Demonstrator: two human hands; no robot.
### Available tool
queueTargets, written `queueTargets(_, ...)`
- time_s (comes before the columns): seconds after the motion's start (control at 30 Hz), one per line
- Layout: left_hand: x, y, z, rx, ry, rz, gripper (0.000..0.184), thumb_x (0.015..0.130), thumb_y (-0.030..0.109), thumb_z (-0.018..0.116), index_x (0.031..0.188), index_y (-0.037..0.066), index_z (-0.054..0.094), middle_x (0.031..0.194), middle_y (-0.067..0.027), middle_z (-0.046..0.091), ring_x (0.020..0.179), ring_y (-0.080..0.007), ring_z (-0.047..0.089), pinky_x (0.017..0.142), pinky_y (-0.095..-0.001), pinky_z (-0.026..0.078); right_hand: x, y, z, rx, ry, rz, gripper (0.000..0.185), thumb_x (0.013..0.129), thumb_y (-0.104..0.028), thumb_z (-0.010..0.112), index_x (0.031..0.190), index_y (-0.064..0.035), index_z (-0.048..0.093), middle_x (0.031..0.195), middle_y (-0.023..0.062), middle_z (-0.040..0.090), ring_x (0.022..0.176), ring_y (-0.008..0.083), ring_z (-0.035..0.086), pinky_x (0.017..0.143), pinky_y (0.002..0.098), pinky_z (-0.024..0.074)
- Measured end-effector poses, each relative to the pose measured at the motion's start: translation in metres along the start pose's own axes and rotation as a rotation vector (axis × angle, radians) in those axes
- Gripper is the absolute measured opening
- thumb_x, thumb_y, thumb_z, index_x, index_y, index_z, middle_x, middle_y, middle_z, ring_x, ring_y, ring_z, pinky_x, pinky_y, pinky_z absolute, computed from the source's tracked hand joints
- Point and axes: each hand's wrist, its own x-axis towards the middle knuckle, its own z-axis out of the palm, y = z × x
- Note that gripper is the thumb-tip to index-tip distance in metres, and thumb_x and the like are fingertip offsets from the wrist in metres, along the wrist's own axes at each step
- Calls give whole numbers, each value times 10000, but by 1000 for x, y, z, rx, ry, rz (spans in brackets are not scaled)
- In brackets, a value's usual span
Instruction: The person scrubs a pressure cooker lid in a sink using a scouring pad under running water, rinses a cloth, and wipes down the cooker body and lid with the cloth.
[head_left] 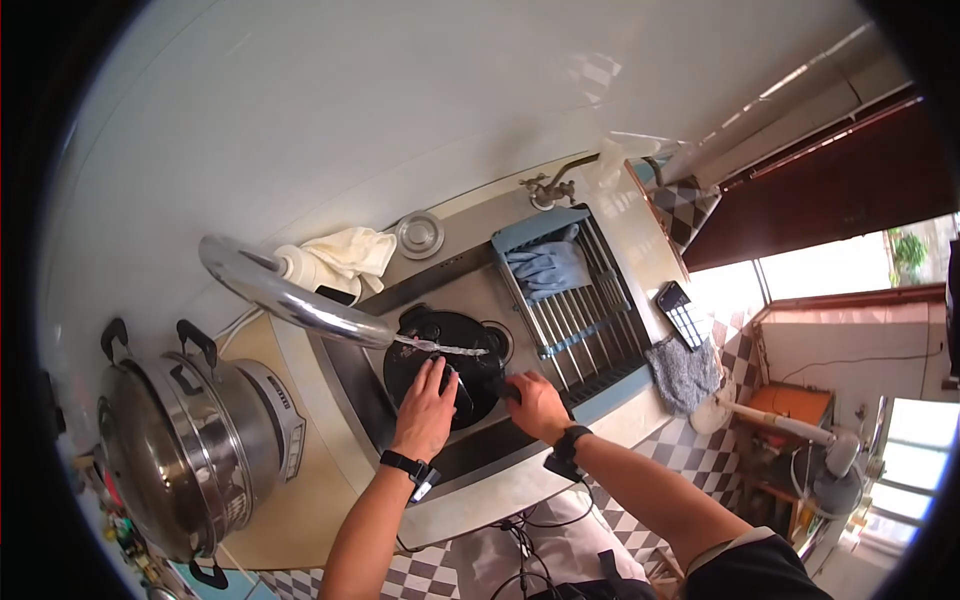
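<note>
In the sink [355,385] lies a round black pan [478,402], and water runs into it from the curved metal faucet [290,295]. My left hand [427,410] reaches over the pan's near left part with its fingers stretched out, lying on or just above the dark surface. At the pan's right edge, my right hand [540,408] is closed around a short dark part that looks like its handle. Both wrists wear black bands. The undersides of my fingers are hidden.
Right of the pan, a drying rack [580,335] holds blue rubber gloves [548,268]. A phone [682,312] and grey cloth [684,375] lie beyond it. A large steamer pot [175,450] stands left. Behind the sink are a white cloth [350,252] and glass lid [420,235].
</note>
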Motion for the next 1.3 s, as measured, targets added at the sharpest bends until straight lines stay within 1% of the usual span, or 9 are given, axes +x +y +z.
queueTargets(0.13,-9,-2,21,61,-27,57,630,858,152,790,1445,35,592,1701,-177,300,1580,-337,290,1214,-393,429,81,-15,18,117,225,-72,343,854,-63,694,1196,-50,717,1195,236,663,1100,440,656,976,490,549)
queueTargets(0.33,-11,-3,45,44,68,-9,481,951,115,651,1425,43,619,1686,-164,335,1576,-325,305,1146,-375,502,66,10,42,-19,-73,-259,368,835,-72,724,1203,-77,727,1183,226,662,1105,439,650,971,490,549)
queueTargets(0.53,-5,-9,52,28,107,10,449,965,72,583,1410,44,633,1682,-158,346,1576,-325,311,1117,-363,528,131,-12,40,107,124,-335,255,819,-7,659,1069,-50,685,1098,225,648,1034,458,657,905,512,567)
queueTargets(0.73,-3,-9,44,18,104,19,459,957,72,589,1413,40,627,1689,-154,337,1574,-316,318,1106,-351,535,106,4,7,-65,-277,-304,327,816,-12,700,1138,-65,711,1103,233,670,1096,447,661,921,508,559)
queueTargets(0.83,-3,-8,48,36,122,11,468,953,73,597,1419,48,624,1700,-141,322,1575,-309,316,1103,-353,537,142,-13,8,-28,5,-236,308,846,-51,692,1154,-50,702,1197,248,657,1066,454,671,941,509,566)
queueTargets(1.0,-4,-9,53,-30,97,-6,507,925,64,643,1431,66,619,1713,-114,303,1583,-291,302,1085,-355,550,86,7,23,-15,-220,-337,348,813,-47,716,1158,-34,671,1102,253,678,1109,454,650,928,509,554)
queueTargets(1.07,4,-13,49,-8,115,17,524,913,67,667,1434,70,618,1716,-107,300,1585,-286,298,1077,-355,556,101,-1,8,-43,-156,-141,314,824,-45,680,1138,-43,686,1169,260,647,1125,473,637,942,530,555)
queueTargets(1.2,0,-10,46,-23,55,8,588,861,65,739,1436,62,614,1716,-120,295,1586,-290,294,1103,-367,535,113,-1,29,-6,149,-336,231,861,-46,626,1085,-28,681,1124,271,657,1033,479,662,904,541,562)
queueTargets(1.3,-1,-9,49,-9,69,34,614,842,80,771,1436,59,614,1712,-135,299,1582,-306,299,1177,-371,466,59,39,20,-149,-232,-209,312,857,-54,646,1165,-35,694,1114,254,665,1016,466,673,913,515,565)
